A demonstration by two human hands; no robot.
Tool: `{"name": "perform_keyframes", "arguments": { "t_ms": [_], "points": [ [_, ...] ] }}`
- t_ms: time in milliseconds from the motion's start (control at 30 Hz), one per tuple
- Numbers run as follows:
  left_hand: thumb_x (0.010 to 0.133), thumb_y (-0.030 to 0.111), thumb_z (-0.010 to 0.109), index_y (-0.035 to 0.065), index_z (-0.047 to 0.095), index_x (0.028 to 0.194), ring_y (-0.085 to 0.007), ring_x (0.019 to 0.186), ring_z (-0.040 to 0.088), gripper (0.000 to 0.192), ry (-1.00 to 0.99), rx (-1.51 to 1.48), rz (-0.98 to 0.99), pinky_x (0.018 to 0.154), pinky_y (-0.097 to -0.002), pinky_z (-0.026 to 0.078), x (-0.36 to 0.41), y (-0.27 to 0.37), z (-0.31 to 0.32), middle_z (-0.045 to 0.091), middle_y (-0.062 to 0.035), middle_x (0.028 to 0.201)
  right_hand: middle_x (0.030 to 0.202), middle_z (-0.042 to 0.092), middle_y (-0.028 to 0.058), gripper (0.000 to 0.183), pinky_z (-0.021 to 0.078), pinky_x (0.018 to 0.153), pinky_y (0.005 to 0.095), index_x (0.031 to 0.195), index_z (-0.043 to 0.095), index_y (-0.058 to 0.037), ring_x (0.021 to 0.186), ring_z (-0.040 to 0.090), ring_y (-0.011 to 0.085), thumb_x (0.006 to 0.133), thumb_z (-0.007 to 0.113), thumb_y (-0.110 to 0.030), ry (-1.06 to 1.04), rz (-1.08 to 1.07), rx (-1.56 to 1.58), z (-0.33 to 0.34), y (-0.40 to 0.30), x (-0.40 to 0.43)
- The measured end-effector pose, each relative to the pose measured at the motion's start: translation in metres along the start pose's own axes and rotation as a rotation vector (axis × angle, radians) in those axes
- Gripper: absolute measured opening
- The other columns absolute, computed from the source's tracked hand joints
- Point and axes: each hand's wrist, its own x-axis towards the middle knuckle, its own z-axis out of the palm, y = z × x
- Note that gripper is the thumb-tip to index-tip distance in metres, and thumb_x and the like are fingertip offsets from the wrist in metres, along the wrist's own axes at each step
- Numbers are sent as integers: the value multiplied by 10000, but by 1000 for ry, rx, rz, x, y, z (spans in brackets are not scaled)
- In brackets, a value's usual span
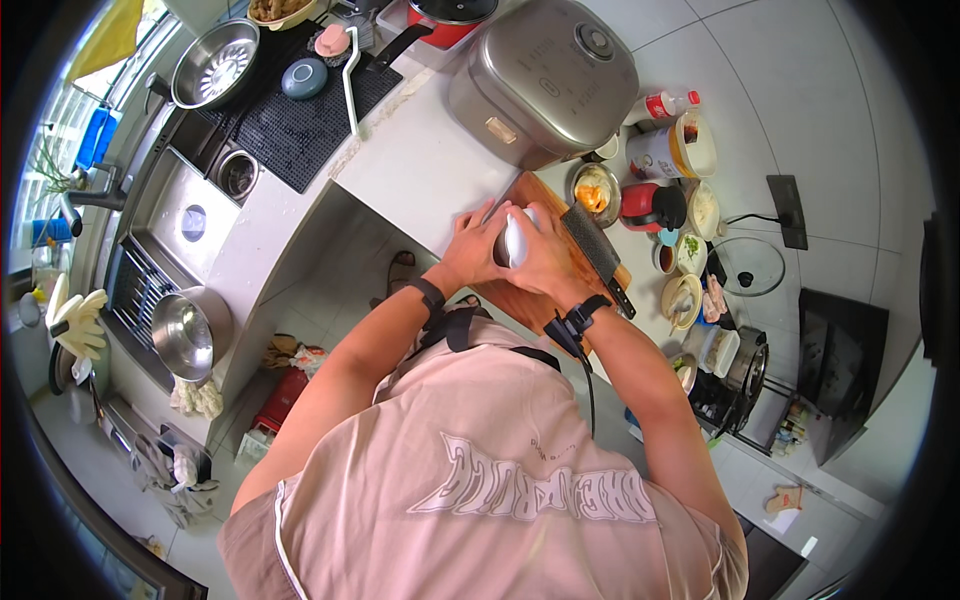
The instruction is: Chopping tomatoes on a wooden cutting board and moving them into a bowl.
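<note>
My left hand [474,246] and my right hand [546,253] close around a white rounded vessel [515,244], probably a bowl, above a wooden cutting board [516,304]. A dark gap shows along the vessel's left side; whatever is inside cannot be made out. Along the board's right part lies a kitchen knife [591,241] with a dark, textured broad blade, its black handle towards me. Just beyond the knife stands a small metal bowl [600,212] with pale and orange food in it.
A large rice cooker [536,75] stands past the board. Bowls, a red-and-black container [651,208] and a glass lid [746,266] line the right side. To the left are a sink [184,202], a steel pot [187,334] and a black drying mat [300,135].
</note>
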Motion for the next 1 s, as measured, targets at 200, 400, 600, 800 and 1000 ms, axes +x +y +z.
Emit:
{"name": "perform_keyframes", "arguments": {
  "t_ms": [200,400,600,800,1000],
  "points": [
    [657,470,859,65,358,1559,-355,1523,310,1109,-21,20,5,1164,-530,258,1,0,0,365,-96,1648,1514,367,181,986,461,1081,532,1509,429,-216,1333,426,483,638,890,-206,-28,25,19,0,7,-1],
    [641,476,882,74,390,1553,-342,1528,303,1112,-43,44,-9,1177,-520,251,3,0,-2,385,-102,1641,1555,331,187,1002,431,1120,520,1525,414,-220,1399,369,485,628,856,-153,-111,64,27,-6,5,4],
    [764,399,791,91,280,1630,-378,1546,244,1051,-251,-238,-144,1250,-500,153,4,-1,-21,275,-212,1672,1571,318,185,1011,400,1146,528,1514,421,-246,1438,316,473,610,858,-126,-106,78,-12,-2,0,6],
    [892,370,677,173,264,1645,-395,1550,184,882,-289,-676,-302,1272,-449,137,4,-24,-10,214,-210,1693,1562,334,179,984,403,1144,532,1488,437,-262,1434,321,476,602,831,-94,-81,24,100,-9,3,8],
    [890,413,670,235,248,1657,-409,1543,188,893,-293,-682,-294,1265,-463,144,4,-27,-11,221,-202,1695,1547,346,187,982,407,1140,542,1488,438,-249,1403,338,507,595,817,-96,-69,-19,49,-8,6,9]
  ]
}}
